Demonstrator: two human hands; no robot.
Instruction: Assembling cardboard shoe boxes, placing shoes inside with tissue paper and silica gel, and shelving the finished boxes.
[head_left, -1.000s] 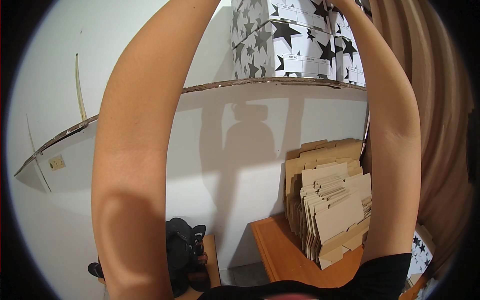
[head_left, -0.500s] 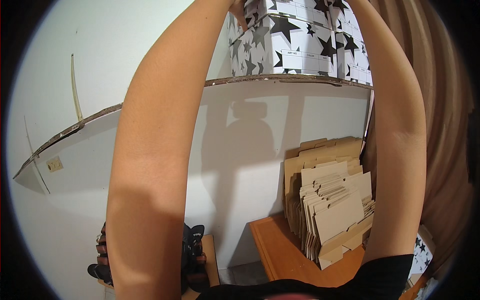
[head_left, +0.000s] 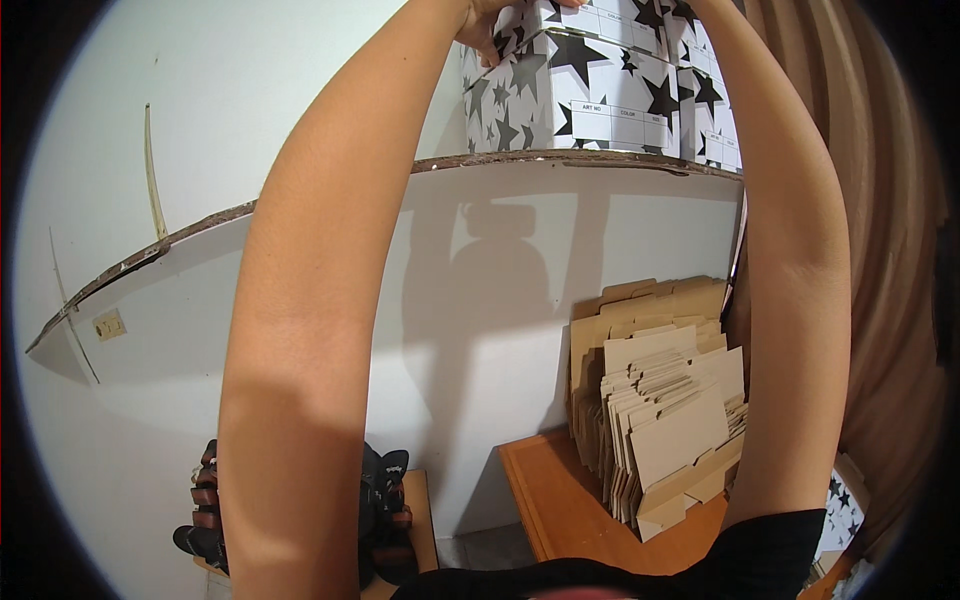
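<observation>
Both my arms reach up toward white cardboard boxes printed with black stars, stacked on a shelf. My left hand (head_left: 486,28) is at the upper left box (head_left: 620,22), its fingers curled against the box's left side. A fingertip shows on that box's front at the picture's top edge. The upper box rests on, or just above, a lower star-printed box (head_left: 612,85); I cannot tell which. My right forearm (head_left: 790,200) passes in front of the right-hand boxes (head_left: 708,115), and my right hand is beyond the top edge.
A thin shelf with a rough dark edge (head_left: 540,158) runs along the white wall. Below, flat brown cardboard pieces (head_left: 675,410) lean on an orange-brown wooden table (head_left: 555,490). A brown curtain (head_left: 870,250) hangs at right. Black items (head_left: 385,500) sit at lower left.
My left hand shows slightly more, and a fingertip has come into view on the upper box's front. The boxes appear shifted slightly right in the picture.
</observation>
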